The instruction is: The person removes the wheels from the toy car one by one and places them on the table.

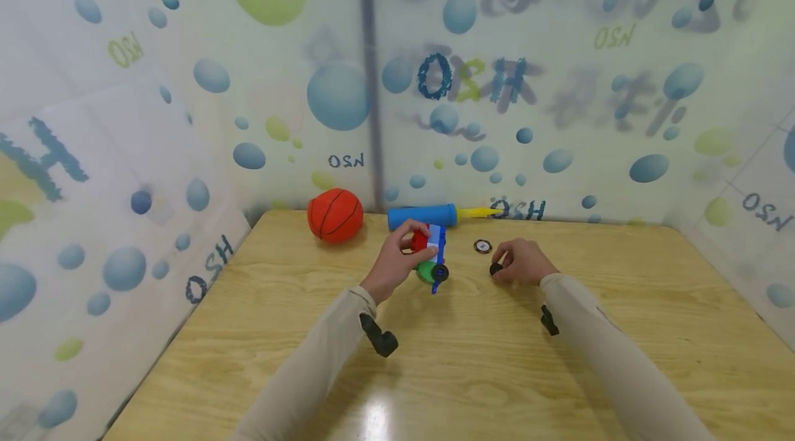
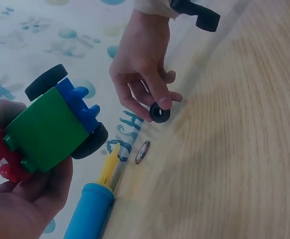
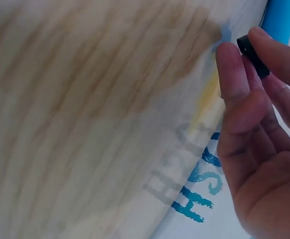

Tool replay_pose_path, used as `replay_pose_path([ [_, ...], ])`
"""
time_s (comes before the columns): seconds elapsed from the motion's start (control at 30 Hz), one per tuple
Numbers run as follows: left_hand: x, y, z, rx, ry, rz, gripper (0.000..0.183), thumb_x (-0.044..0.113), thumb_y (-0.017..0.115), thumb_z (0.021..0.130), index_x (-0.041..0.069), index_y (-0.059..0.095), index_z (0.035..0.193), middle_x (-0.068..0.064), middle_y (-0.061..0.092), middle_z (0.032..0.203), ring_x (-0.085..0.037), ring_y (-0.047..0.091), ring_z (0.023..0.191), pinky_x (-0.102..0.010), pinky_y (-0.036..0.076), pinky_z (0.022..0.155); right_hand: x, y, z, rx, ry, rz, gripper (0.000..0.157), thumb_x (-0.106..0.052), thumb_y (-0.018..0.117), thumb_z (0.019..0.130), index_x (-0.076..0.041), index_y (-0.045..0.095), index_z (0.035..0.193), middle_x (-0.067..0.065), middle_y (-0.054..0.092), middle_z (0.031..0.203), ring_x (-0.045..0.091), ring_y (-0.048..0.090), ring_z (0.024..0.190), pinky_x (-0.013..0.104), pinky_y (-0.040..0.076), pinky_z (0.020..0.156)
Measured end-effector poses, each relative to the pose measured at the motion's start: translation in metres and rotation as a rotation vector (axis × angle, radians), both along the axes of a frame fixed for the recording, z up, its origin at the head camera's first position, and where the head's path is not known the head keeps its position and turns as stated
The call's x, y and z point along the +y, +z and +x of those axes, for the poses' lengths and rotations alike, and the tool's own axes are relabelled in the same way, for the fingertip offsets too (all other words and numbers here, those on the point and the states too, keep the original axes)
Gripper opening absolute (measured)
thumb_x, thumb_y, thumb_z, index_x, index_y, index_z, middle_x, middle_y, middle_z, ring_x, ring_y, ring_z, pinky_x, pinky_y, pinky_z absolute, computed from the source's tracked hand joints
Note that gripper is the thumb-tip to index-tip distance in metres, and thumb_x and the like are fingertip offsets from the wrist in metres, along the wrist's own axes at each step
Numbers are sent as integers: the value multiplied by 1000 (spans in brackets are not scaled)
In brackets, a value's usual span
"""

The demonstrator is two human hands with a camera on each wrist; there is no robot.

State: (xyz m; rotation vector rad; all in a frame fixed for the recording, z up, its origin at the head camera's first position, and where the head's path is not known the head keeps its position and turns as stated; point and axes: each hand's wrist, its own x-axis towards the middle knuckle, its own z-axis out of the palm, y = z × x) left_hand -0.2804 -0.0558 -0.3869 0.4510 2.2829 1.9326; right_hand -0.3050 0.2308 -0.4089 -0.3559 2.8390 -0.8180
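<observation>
My left hand point(image 1: 394, 258) grips a toy vehicle point(image 2: 49, 130) of green, red and blue plastic blocks above the table. Two black wheels sit on its blue chassis in the left wrist view, one on either side of the green body. To the right, my right hand point(image 1: 524, 263) pinches a small black toy wheel point(image 2: 160, 113) between thumb and fingers; the hole in its middle shows in the left wrist view. In the right wrist view the wheel point(image 3: 253, 56) appears edge-on at the fingertips. A round poker chip point(image 1: 482, 246) lies on the table between the hands.
A blue hand pump point(image 1: 422, 217) with a yellow nozzle lies along the back edge of the wooden table point(image 1: 472, 372). Left of it rests a red toy basketball point(image 1: 335, 215). Walls printed with bubbles and letters close in the back and both sides.
</observation>
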Motion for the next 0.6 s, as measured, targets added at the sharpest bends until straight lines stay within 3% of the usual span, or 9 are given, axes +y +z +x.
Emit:
replay_pose_path([
  [0.37, -3, 3, -2, 17, -17, 41, 27, 10, 69, 94, 13, 55, 117, -13, 53, 133, -25, 60, 105, -25, 55, 78, 1, -4, -15, -6, -46, 33, 24, -16, 80, 83, -6, 74, 104, 15, 73, 96, 26, 66, 87, 43, 56, 80],
  [0.6, -4, 3, -1, 7, -9, 23, 26, 11, 69, 95, 16, 55, 117, -9, 53, 133, -27, 60, 109, -27, 56, 81, 5, -7, -18, -50, -74, 34, 29, -15, 78, 86, -3, 73, 112, 16, 72, 95, 20, 64, 73, 37, 54, 71],
])
